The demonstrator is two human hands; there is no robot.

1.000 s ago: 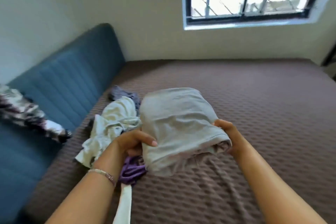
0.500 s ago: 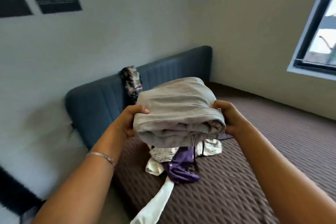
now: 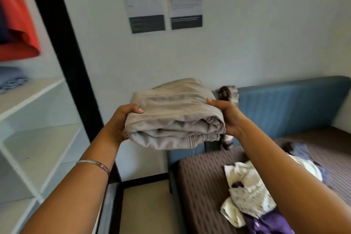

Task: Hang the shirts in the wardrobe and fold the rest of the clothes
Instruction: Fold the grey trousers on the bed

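A paper (image 3: 144,2) on the wall, top middle, says "WS 04". Both hands, left hand (image 3: 121,121) and right hand (image 3: 227,115), grip folded grey cloth (image 3: 171,114). Shelves (image 3: 28,100) stand left.

Grey folded garment (image 3: 171,118) – blue headboard (image 3: 284,106), brown-striped mattress (image 3: 201,180), orange-red shirt (image 3: 17,24)

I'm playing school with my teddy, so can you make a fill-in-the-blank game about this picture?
1. Both hands hold a folded ____ garment.
2. The bracelet is on the ____ wrist.
3. The left hand and right hand grip ____ ends of the bundle.
4. The shirt hanging in the wardrobe is ____.

Missing words: grey; left; opposite; red
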